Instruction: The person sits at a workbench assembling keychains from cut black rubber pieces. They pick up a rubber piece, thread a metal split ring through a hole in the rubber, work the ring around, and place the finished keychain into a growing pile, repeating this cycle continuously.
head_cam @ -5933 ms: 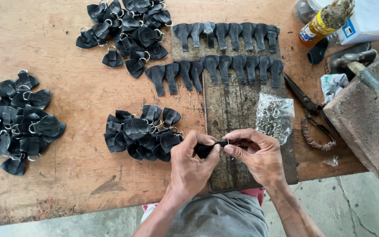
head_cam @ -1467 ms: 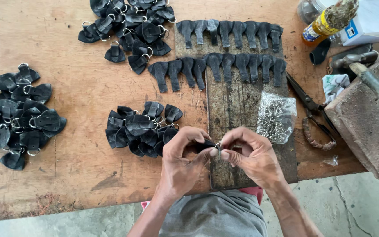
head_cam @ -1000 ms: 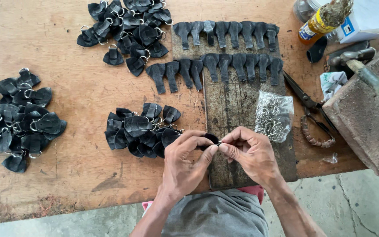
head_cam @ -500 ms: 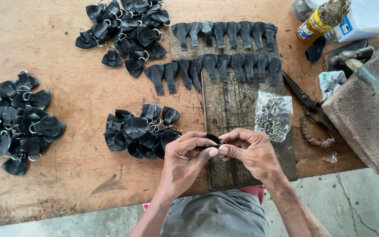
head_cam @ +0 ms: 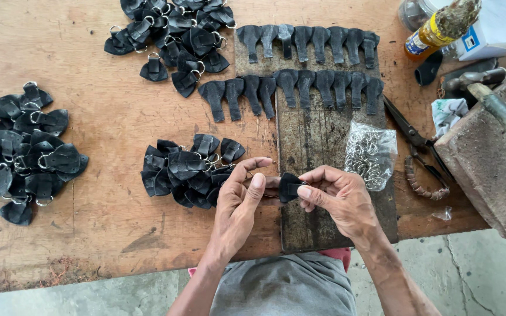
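Hands over near edge of worn wooden workbench (head_cam: 118, 134), above dark scarred cutting board (head_cam: 323, 216). Left hand (head_cam: 238, 202) and right hand (head_cam: 338, 196) both closed on one small black leather tab (head_cam: 290, 186), pinched between thumb and fingertips from either side, held just off the board. Whether a ring was already on it: could not tell, hidden by fingers.

Handling, judged: tab light, thin, pliable; folds readily, not fragile, matte so unlikely to slip. Best taken at the broad end, narrow strap end left free for bending.

Surroundings noted:
- Heap of black leather tabs with metal rings (head_cam: 191, 172) just left of the left hand, touching its knuckles or nearly so.
- Second heap (head_cam: 21, 149) at left edge; third heap (head_cam: 171, 35) at far edge.
- Two rows of flat black leather blanks (head_cam: 306, 64) laid out across far end of board.
- Clear plastic bag of small metal rings (head_cam: 371, 155) on board, near right hand.
- Dark metal shears (head_cam: 414, 137) and rough stone block (head_cam: 487, 158) toward right edge; yellow-labelled bottle (head_cam: 434, 32) at far right corner.

Obstructions: nearest heap crowded the left hand; ring bag close on the right.
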### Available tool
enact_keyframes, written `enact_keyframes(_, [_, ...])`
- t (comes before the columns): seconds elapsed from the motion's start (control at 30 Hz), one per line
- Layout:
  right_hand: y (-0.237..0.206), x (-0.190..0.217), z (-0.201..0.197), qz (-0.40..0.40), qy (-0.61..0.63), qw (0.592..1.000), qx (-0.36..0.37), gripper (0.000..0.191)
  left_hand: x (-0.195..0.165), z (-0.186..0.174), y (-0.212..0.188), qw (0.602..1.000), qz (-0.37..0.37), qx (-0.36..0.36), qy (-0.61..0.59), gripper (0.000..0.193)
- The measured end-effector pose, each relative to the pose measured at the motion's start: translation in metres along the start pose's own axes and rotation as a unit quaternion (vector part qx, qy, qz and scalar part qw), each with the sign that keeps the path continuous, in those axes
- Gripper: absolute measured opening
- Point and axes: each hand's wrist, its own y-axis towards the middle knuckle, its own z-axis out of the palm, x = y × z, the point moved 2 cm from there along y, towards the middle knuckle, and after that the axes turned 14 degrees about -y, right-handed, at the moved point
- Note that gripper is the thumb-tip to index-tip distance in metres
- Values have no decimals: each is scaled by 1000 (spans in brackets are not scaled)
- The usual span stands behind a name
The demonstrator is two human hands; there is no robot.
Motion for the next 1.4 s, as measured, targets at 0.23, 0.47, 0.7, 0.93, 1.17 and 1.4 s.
enact_keyframes(0.23, [0,-2,1,-1,-2,1000,-13,26,2,0,0,1000,-4,-10,10,44])
enact_keyframes(0.47, [-2,-1,2,-9,-1,1000,-12,26,2,0,-1,1000,-9,-10,14,44])
enact_keyframes(0.7, [-2,0,5,5,-17,999,-28,25,-3,5,0,997,-9,-14,81,39])
enact_keyframes(0.93, [-4,0,8,9,-23,999,-39,23,-6,8,-1,992,-23,-25,118,35])
enact_keyframes(1.17, [-4,1,9,15,-39,998,-40,23,-4,6,1,995,-53,-19,81,35])
enact_keyframes(1.4, [-6,1,9,-3,-60,998,-35,23,-8,8,1,984,-50,-23,172,30])
